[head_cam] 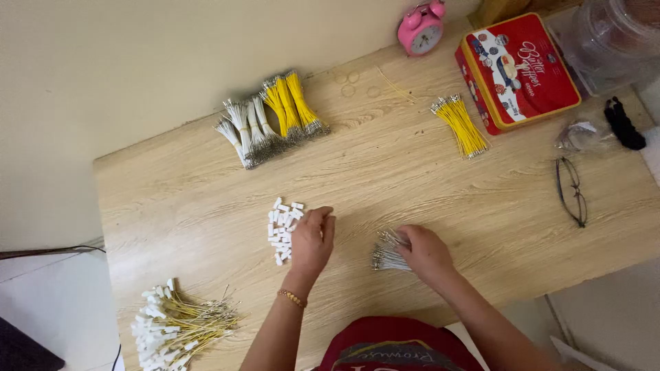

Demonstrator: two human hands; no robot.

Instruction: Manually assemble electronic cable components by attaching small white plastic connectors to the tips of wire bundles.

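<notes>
Near the middle of the frame, the left hand (313, 237) rests on the pale wood-grain tabletop (426, 172), its fingers curled and its fingertips at the right edge of a small heap of white plastic connector housings (283, 230). Whether it has pinched one of them, I cannot tell. A thin beaded bracelet (292, 297) circles that wrist.

Just right of it, the right hand (425, 251) lies over a loose bunch of short white wires with metal tips (388, 253), fingers bent down onto the bunch; the grip itself is hidden under the hand.

In the lower left of the frame lies a pile of finished yellow wires fitted with white connectors (175, 326). In the upper middle, against the wall, sit tied bundles of white wires (244, 130) touching tied bundles of yellow wires (292, 103). A separate bundle of yellow wires (460, 124) lies in the upper right, just beside a red rectangular metal tin (519, 69). A pink twin-bell alarm clock (421, 27) stands at the top edge, left of the tin. At the right, a pair of thin-framed spectacles (572, 191) lies folded open, below a crumpled clear plastic bag (583, 135) and a black hair clip (624, 124).
</notes>
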